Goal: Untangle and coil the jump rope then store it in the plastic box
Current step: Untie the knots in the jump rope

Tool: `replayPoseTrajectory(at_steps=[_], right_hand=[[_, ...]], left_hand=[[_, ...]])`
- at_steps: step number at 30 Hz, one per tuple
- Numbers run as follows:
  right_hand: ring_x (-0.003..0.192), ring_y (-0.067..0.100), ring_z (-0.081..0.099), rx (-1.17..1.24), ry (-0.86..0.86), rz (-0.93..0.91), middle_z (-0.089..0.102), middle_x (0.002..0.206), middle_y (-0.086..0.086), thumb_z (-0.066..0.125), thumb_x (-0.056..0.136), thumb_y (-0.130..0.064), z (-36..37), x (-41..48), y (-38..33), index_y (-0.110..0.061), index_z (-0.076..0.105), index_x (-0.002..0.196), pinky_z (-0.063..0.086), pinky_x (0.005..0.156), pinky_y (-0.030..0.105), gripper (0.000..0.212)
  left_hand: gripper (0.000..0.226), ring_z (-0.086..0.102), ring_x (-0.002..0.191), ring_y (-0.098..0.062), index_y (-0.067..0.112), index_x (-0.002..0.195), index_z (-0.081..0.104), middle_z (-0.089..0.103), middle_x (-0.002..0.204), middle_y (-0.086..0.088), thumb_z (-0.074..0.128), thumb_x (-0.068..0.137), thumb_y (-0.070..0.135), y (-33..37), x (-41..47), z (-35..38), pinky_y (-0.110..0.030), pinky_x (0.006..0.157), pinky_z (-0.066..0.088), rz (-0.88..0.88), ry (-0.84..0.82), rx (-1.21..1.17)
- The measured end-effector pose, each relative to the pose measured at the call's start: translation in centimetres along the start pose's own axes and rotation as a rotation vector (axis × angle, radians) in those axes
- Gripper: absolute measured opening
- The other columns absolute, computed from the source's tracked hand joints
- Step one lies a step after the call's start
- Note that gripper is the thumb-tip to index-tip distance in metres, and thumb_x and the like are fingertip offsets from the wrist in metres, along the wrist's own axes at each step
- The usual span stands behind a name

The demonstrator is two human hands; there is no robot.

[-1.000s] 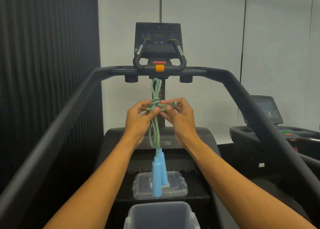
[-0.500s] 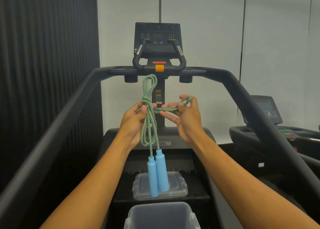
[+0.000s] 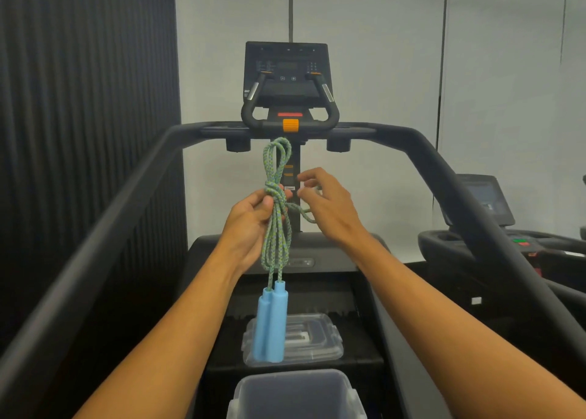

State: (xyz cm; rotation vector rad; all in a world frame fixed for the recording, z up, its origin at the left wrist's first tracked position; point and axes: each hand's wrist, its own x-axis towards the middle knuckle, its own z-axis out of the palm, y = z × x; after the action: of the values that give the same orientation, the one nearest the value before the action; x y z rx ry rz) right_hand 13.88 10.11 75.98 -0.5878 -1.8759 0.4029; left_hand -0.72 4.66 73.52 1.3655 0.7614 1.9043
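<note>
A green braided jump rope [image 3: 275, 228] is bundled into long loops with a wrap around its middle. My left hand [image 3: 250, 225] grips the bundle just below that wrap. Two light blue handles [image 3: 271, 322] hang side by side beneath it. A loop of rope stands up above my fist. My right hand [image 3: 329, 206] is just to the right, fingers curled around a loose strand that runs from the wrap. The clear plastic box [image 3: 296, 395] stands open at the bottom centre, directly under the handles. Its lid [image 3: 312, 339] lies flat just beyond it.
I stand on a black treadmill whose handrails [image 3: 104, 225] run along both sides and join at the console [image 3: 287, 79] ahead. A second machine [image 3: 494, 228] is at the right. A dark ribbed wall is at the left.
My right hand has drawn back from its outstretched position toward the bundle, and the strand it holds now hangs slack. The bundle and handles have swung slightly left.
</note>
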Motion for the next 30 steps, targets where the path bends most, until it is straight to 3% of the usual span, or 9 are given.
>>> replayPoseTrajectory(at_steps=[4,7,11,13,18,20,22,26,30], right_hand=[[0.093,0.019,0.054,-0.349,0.368,-0.298,0.06,0.098,0.0,0.054,0.081,-0.014,0.3,-0.5,-0.2,-0.019,0.064,0.101,0.047,0.088,0.042,0.022],[0.082,0.017,0.06,-0.178,0.168,-0.238,0.066,0.089,0.0,0.055,0.095,-0.016,0.6,-0.3,-0.9,-0.014,0.065,0.106,0.054,0.076,0.04,0.015],[0.079,0.008,0.063,-0.086,-0.006,-0.105,0.069,0.092,-0.002,0.066,0.094,-0.044,0.8,0.3,-1.1,-0.009,0.07,0.109,0.05,0.068,0.019,0.039],[0.083,0.014,0.068,-0.057,-0.026,-0.108,0.074,0.091,0.003,0.072,0.088,-0.048,0.7,0.4,-1.0,-0.009,0.074,0.1,0.056,0.071,0.028,0.041],[0.071,0.003,0.066,0.038,-0.108,-0.087,0.07,0.079,-0.001,0.075,0.089,-0.034,0.3,0.7,-0.5,-0.017,0.065,0.09,0.053,0.062,0.019,0.02],[0.064,0.009,0.06,0.071,-0.091,-0.073,0.065,0.069,0.008,0.066,0.096,-0.032,0.2,1.2,-0.1,-0.013,0.063,0.079,0.057,0.065,0.035,0.026],[0.07,0.013,0.057,0.063,-0.11,-0.047,0.068,0.077,0.013,0.058,0.101,-0.029,0.1,1.2,-0.3,-0.008,0.071,0.087,0.053,0.071,0.038,0.028],[0.061,-0.002,0.058,0.281,-0.174,0.085,0.066,0.074,-0.004,0.051,0.105,-0.015,-0.2,1.2,-0.9,-0.012,0.072,0.099,0.045,0.057,0.015,0.023],[0.067,0.013,0.054,0.452,-0.203,0.207,0.063,0.084,0.008,0.043,0.108,-0.011,-0.5,1.4,-0.5,0.002,0.067,0.111,0.052,0.065,0.027,0.027]], left_hand=[[0.023,0.069,0.083,-0.011,0.005,0.115,0.065,0.07,0.109,-0.01,0.046,0.102,0.0,-0.2,0.2,0.4,-0.022,0.073,0.057,0.019,0.059,0.014],[0.019,0.073,0.088,-0.013,0.01,0.107,0.068,0.07,0.109,-0.009,0.056,0.098,-0.001,-0.4,0.1,1.0,-0.025,0.077,0.058,0.061,0.103,0.057],[0.023,0.075,0.094,-0.024,0.016,0.101,0.073,0.072,0.111,-0.009,0.074,0.086,-0.001,-0.2,-0.3,1.5,-0.028,0.079,0.058,0.124,0.188,0.161],[0.029,0.076,0.083,-0.02,0.016,0.097,0.074,0.072,0.099,-0.006,0.077,0.08,-0.007,0.0,-0.6,1.5,-0.025,0.072,0.058,0.164,0.232,0.239],[0.034,0.072,0.067,-0.008,0.019,0.091,0.075,0.071,0.088,-0.003,0.084,0.071,-0.006,0.5,-1.1,1.6,-0.018,0.063,0.055,0.199,0.267,0.322],[0.034,0.074,0.073,-0.01,0.02,0.093,0.075,0.071,0.094,-0.003,0.088,0.068,0.001,0.6,-1.1,1.6,-0.02,0.067,0.057,0.201,0.268,0.336],[0.036,0.073,0.07,-0.008,0.02,0.093,0.074,0.07,0.094,-0.001,0.089,0.067,0.0,0.6,-1.3,1.8,-0.018,0.065,0.056,0.213,0.269,0.34],[0.043,0.07,0.074,-0.011,0.019,0.098,0.072,0.069,0.094,0.002,0.091,0.064,0.002,0.5,-1.4,2.0,-0.022,0.066,0.057,0.253,0.27,0.374],[0.054,0.071,0.08,-0.012,0.016,0.112,0.065,0.069,0.102,-0.004,0.085,0.069,-0.007,0.5,-1.3,1.4,-0.023,0.07,0.057,0.266,0.227,0.347]])
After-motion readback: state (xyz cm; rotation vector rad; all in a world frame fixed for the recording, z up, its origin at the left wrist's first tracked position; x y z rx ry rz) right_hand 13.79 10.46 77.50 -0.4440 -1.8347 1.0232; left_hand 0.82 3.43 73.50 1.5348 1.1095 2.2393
